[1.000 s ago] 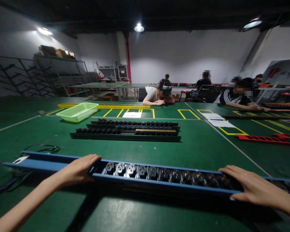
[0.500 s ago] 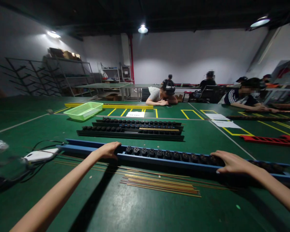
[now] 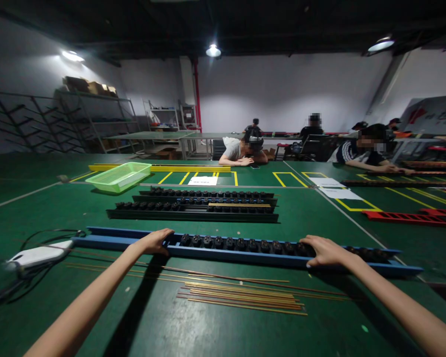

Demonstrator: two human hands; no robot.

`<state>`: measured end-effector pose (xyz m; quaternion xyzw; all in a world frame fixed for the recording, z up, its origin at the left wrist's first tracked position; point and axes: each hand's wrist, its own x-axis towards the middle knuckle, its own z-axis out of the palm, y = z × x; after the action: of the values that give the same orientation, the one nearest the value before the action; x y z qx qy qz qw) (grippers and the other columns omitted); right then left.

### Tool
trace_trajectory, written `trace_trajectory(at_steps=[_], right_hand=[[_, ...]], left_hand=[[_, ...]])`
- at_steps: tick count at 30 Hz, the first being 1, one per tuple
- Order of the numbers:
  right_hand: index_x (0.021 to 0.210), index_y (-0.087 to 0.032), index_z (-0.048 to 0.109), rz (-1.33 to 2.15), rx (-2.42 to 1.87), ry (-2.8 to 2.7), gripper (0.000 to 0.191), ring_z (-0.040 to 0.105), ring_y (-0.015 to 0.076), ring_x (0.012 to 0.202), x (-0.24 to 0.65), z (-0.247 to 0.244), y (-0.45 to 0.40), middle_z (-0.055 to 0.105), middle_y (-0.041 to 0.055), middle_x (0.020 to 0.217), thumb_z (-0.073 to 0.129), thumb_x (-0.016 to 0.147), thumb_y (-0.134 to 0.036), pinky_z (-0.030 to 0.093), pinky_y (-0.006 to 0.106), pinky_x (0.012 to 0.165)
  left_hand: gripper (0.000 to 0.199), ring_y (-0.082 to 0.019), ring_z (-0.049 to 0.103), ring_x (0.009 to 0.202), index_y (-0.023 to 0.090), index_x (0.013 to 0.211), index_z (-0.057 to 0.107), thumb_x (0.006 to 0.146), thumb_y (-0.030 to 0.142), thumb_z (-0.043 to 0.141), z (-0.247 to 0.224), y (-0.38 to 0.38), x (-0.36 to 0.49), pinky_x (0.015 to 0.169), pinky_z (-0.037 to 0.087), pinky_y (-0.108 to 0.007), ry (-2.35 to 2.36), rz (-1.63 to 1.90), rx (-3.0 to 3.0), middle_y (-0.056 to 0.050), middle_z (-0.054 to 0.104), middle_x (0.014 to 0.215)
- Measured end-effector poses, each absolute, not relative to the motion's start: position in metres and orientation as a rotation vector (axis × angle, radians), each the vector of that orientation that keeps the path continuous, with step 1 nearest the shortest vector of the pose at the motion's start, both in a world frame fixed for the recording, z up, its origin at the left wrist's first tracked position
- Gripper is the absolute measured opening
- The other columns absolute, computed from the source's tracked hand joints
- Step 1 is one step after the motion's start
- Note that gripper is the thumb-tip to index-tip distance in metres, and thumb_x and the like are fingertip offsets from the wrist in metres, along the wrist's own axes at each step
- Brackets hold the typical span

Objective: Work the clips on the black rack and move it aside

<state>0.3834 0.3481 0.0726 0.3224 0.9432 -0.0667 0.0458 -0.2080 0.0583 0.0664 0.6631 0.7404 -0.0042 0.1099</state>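
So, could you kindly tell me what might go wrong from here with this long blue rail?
The rail is long and held only by the left hand and right hand, so it could skew. It could then hit the loose brass rods lying close in front, or snag the cable of the white device by its left end.

Left hand (image 3: 152,242) and right hand (image 3: 325,252) rest palm-down, well apart, both reaching forward.

The left hand (image 3: 152,242) and right hand (image 3: 325,251) curl over the front edge of a long blue rail (image 3: 245,259) set with round black sockets (image 3: 241,244). Thin brass-coloured rods (image 3: 241,297) lie loose on the green desk (image 3: 59,317) just nearer the person, beside a white corded device (image 3: 39,256).
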Motion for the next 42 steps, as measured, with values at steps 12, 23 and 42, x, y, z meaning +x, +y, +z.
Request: trace_trajectory(at_steps=[12,23,42], right_hand=[[0.125,-0.016,0.057,-0.177,0.943,2.862,0.076,0.056,0.0328,0.112,0.328,0.079,0.337,0.059,0.0153,0.123,0.073,0.059,-0.050,0.044,0.040,0.092],[0.120,-0.019,0.053,-0.105,0.865,2.885,0.038,0.058,0.0196,0.104,0.254,0.078,0.326,0.056,0.0070,0.122,0.056,0.089,-0.041,0.050,0.043,0.088],[0.144,-0.021,0.032,-0.303,1.422,3.161,0.086,0.043,0.0273,0.130,0.376,0.083,0.362,0.042,0.0111,0.145,0.060,0.072,-0.060,0.035,0.042,0.107]], left_hand=[[0.074,-0.027,0.047,0.128,0.021,0.127,0.053,0.057,0.031,0.076,0.059,0.059,-0.257,0.105,0.038,-0.032,2.292,-0.040,1.809,-0.009,0.052,0.138],[0.055,-0.028,0.038,0.133,0.017,0.129,0.049,0.078,0.022,0.068,0.059,0.036,-0.309,0.113,0.020,-0.056,2.510,-0.300,1.548,-0.012,0.043,0.144],[0.083,-0.024,0.045,0.130,0.029,0.134,0.044,0.057,0.040,0.074,0.038,0.024,-0.284,0.106,0.034,-0.037,2.790,0.286,1.501,-0.002,0.049,0.142]])
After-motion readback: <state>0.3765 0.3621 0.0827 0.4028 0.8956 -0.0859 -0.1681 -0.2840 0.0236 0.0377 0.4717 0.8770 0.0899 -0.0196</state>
